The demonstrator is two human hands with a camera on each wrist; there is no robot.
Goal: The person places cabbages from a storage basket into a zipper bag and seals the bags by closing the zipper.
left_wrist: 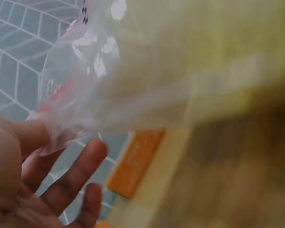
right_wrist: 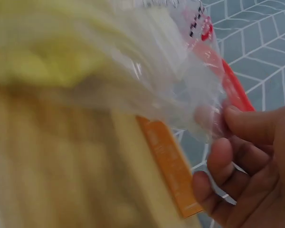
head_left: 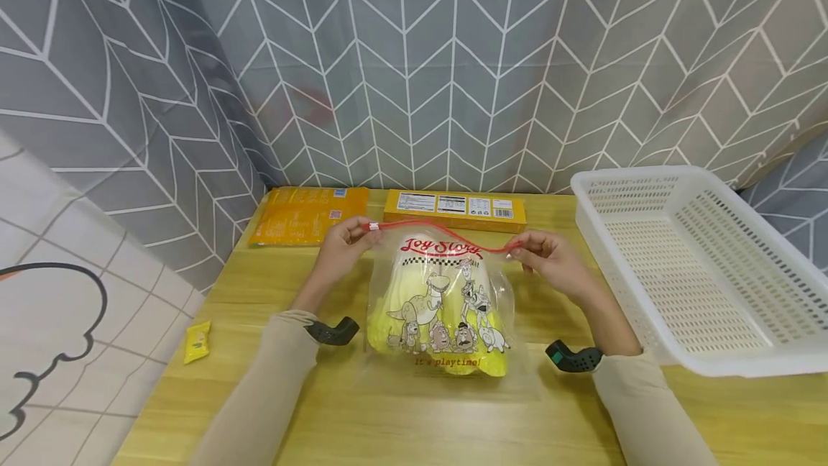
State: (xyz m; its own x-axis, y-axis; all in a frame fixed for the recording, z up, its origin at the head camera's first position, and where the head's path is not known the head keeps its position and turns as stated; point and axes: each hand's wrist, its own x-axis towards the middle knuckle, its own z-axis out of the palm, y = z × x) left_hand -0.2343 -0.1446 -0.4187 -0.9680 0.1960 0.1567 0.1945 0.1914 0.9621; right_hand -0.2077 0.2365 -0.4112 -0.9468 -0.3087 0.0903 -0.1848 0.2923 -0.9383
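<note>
A clear zip bag (head_left: 446,300) printed with cartoon figures hangs between my two hands, its red zip strip along the top. Inside it are yellow and white things, partly covered by the print. My left hand (head_left: 343,247) pinches the top left corner, right by the white slider (head_left: 374,226). At the top right corner my right hand (head_left: 546,257) pinches the other end of the red strip. In the left wrist view the thumb and forefinger grip the plastic (left_wrist: 61,123) while the other fingers stay loose. The right wrist view shows a similar pinch on the plastic (right_wrist: 199,104).
Behind the bag lie an orange packet (head_left: 304,211) and a long orange box (head_left: 456,208) against the patterned curtain. A white plastic basket (head_left: 589,236) stands at the right. A small yellow packet (head_left: 197,341) lies near the table's left edge.
</note>
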